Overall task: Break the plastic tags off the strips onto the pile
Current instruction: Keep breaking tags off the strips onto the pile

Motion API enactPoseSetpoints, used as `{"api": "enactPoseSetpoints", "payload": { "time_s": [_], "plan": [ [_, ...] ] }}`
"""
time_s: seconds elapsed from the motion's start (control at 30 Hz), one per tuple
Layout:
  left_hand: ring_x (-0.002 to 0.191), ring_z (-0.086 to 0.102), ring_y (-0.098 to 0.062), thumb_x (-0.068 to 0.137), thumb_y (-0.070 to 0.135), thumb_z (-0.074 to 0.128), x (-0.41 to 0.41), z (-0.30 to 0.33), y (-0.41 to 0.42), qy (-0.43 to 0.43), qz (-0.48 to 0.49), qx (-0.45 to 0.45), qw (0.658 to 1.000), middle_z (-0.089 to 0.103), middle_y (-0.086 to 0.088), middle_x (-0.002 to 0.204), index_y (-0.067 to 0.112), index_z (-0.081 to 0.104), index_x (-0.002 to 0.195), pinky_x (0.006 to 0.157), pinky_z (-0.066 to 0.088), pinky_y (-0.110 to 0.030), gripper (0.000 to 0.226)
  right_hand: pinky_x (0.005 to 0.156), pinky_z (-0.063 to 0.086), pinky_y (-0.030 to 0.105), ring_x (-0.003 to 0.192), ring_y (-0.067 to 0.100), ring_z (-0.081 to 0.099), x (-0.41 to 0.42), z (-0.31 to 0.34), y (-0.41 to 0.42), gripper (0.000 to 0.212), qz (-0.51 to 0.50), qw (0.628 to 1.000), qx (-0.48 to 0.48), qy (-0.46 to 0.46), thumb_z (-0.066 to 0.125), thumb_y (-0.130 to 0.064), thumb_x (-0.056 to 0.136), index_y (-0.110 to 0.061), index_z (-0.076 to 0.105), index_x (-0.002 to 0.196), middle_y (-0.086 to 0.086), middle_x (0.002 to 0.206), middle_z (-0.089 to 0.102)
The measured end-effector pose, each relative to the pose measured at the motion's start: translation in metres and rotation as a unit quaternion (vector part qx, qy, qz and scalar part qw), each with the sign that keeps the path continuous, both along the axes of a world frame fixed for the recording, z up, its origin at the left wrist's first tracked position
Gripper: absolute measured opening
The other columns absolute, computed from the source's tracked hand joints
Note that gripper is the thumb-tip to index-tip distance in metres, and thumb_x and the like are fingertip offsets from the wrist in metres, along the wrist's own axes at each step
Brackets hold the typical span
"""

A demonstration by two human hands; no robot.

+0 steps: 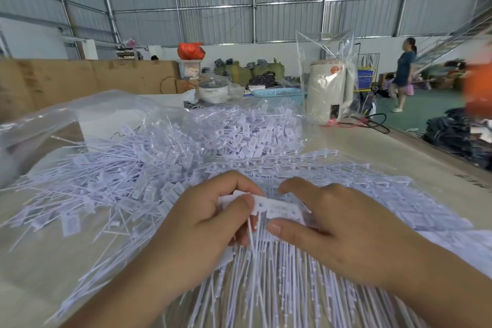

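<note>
- Corrugated metal walls close off the far side of a warehouse; nearer, a pale bench (372, 146) carries everything I am watching.
- My left hand (202, 224) has thumb and curled fingers pinching the left end of a white strip of tags (277, 209), held just above the bench.
- My right hand (343, 226) pinches the right end of that same strip, thumb on its near edge, fingers over the far edge.
- Thin stems hang from the strip toward me, over a fan of more strips (306, 293) lying on the near bench.
- Left and far of my hands spreads the pile (149, 170) of loose tags, partly on a clear plastic bag (80, 112).
- At the far right of the bench stands a cream kettle (328, 90) inside a clear wrapper, with a light blue basket (279, 93) to its left.
- Beyond the bench, a person (404, 72) stands on the green floor.
</note>
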State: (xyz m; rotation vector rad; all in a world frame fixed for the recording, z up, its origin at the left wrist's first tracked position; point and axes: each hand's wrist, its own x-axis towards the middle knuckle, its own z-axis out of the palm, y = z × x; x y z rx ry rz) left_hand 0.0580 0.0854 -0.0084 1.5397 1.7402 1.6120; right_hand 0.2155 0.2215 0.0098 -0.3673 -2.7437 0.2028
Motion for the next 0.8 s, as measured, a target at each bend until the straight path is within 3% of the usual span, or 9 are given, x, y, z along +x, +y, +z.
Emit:
{"api": "enactPoseSetpoints", "payload": {
  "time_s": [0.1, 0.17, 0.27, 0.33, 0.43, 0.53, 0.63, 0.73, 0.8],
  "plan": [
    [0.047, 0.058, -0.015, 0.083, 0.049, 0.069, 0.004, 0.001, 0.000, -0.004, 0.011, -0.005, 1.000, 0.064, -0.003, 0.055, 0.033, 0.069, 0.085, 0.050, 0.046, -0.025, 0.016, 0.046, 0.032, 0.022, 0.051, 0.003, 0.049, 0.000, 0.000, -0.002, 0.071, 0.000, 0.999, 0.008, 0.032, 0.021, -0.083, 0.076, -0.041, 0.029, 0.131, -0.006, 0.051, 0.048],
    [0.046, 0.058, -0.012, 0.080, 0.043, 0.073, 0.005, 0.003, 0.001, -0.052, -0.007, -0.006, 0.999, 0.065, -0.005, 0.057, 0.029, 0.070, 0.081, 0.047, 0.047, -0.023, 0.014, 0.045, 0.032, 0.021, 0.056, 0.005, 0.053, 0.001, 0.001, -0.004, 0.070, 0.011, 0.998, 0.007, 0.058, 0.022, -0.082, 0.080, -0.040, 0.023, 0.136, -0.005, 0.052, 0.049],
    [0.049, 0.057, -0.022, 0.082, 0.032, 0.070, 0.002, 0.005, 0.003, -0.132, -0.043, -0.011, 0.990, 0.067, -0.012, 0.064, 0.023, 0.071, 0.078, 0.045, 0.046, -0.027, 0.009, 0.043, 0.031, 0.019, 0.056, 0.006, 0.053, 0.003, 0.004, -0.009, 0.069, 0.019, 0.995, 0.033, 0.088, 0.021, -0.079, 0.084, -0.039, 0.018, 0.140, -0.010, 0.054, 0.049],
    [0.051, 0.057, -0.025, 0.080, 0.030, 0.069, 0.000, 0.005, 0.003, -0.150, -0.047, -0.024, 0.987, 0.067, -0.011, 0.064, 0.022, 0.071, 0.081, 0.045, 0.045, -0.027, 0.008, 0.046, 0.041, 0.019, 0.059, 0.004, 0.057, 0.005, 0.007, -0.012, 0.066, 0.035, 0.993, 0.054, 0.094, 0.019, -0.075, 0.088, -0.036, 0.023, 0.141, -0.017, 0.068, 0.056],
    [0.051, 0.057, -0.021, 0.082, 0.033, 0.073, -0.001, 0.006, 0.003, -0.140, -0.057, -0.045, 0.987, 0.067, -0.006, 0.064, 0.022, 0.071, 0.085, 0.046, 0.046, -0.026, 0.012, 0.059, 0.051, 0.034, 0.075, 0.006, 0.062, 0.004, 0.007, -0.011, 0.054, 0.083, 0.992, 0.052, 0.073, 0.019, -0.069, 0.093, -0.038, 0.036, 0.134, -0.017, 0.099, 0.063],
    [0.046, 0.055, -0.016, 0.079, 0.034, 0.070, -0.002, 0.006, 0.003, -0.121, -0.058, -0.060, 0.989, 0.066, -0.003, 0.063, 0.024, 0.071, 0.083, 0.045, 0.044, -0.024, 0.012, 0.055, 0.042, 0.023, 0.064, -0.001, 0.054, 0.001, 0.004, -0.004, 0.032, 0.116, 0.992, -0.011, 0.042, 0.034, -0.059, 0.097, -0.044, 0.044, 0.124, -0.027, 0.077, 0.055],
    [0.046, 0.055, -0.018, 0.083, 0.032, 0.067, -0.002, 0.005, 0.003, -0.114, -0.065, -0.057, 0.990, 0.066, -0.007, 0.065, 0.022, 0.071, 0.084, 0.042, 0.041, -0.022, 0.011, 0.047, 0.033, 0.017, 0.049, 0.002, 0.049, -0.002, 0.000, -0.002, 0.014, 0.126, 0.988, -0.072, 0.058, 0.049, -0.041, 0.099, -0.038, 0.053, 0.112, -0.030, 0.059, 0.052],
    [0.045, 0.052, -0.019, 0.083, 0.029, 0.070, 0.002, 0.003, 0.008, -0.130, -0.044, -0.020, 0.990, 0.066, -0.012, 0.065, 0.018, 0.070, 0.080, 0.039, 0.039, -0.021, 0.012, 0.046, 0.028, 0.019, 0.047, 0.009, 0.045, -0.005, -0.003, -0.004, 0.008, 0.110, 0.984, -0.112, 0.084, 0.053, -0.035, 0.098, -0.039, 0.058, 0.092, -0.024, 0.057, 0.052],
    [0.044, 0.051, -0.022, 0.075, 0.031, 0.065, 0.005, 0.001, 0.011, -0.157, -0.018, 0.008, 0.987, 0.066, -0.012, 0.063, 0.020, 0.071, 0.076, 0.039, 0.038, -0.022, 0.012, 0.045, 0.027, 0.022, 0.049, 0.009, 0.047, -0.008, -0.006, -0.005, 0.010, 0.074, 0.987, -0.097, 0.102, 0.053, -0.039, 0.096, -0.033, 0.060, 0.090, -0.024, 0.060, 0.053]
  ]
}}
